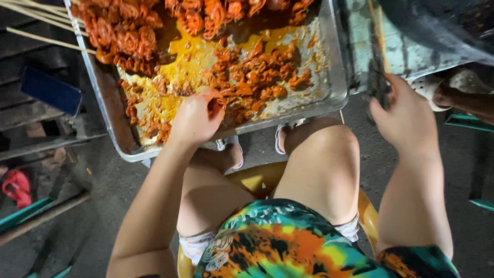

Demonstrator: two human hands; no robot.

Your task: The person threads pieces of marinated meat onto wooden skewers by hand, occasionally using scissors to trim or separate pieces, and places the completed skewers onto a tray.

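Note:
A large metal tray point(337, 90) in front of me holds orange marinated meat pieces point(252, 77) in oily yellow sauce. Meat threaded on bamboo skewers point(123, 31) is piled at the tray's far left. My left hand point(198, 117) reaches into the tray near its front edge, its fingers closed on a piece of the loose meat. My right hand point(404, 119) grips the edge of a second metal tray point(406, 49) at the right, where dark plastic hangs over it. My bare knees are below the tray.
I sit on a yellow plastic stool point(257, 180) over grey concrete ground. A dark blue flat object point(50, 90) lies on wooden slats at the left. A red item point(16, 186) lies lower left. Another person's foot in a white sandal point(450, 92) is at the right.

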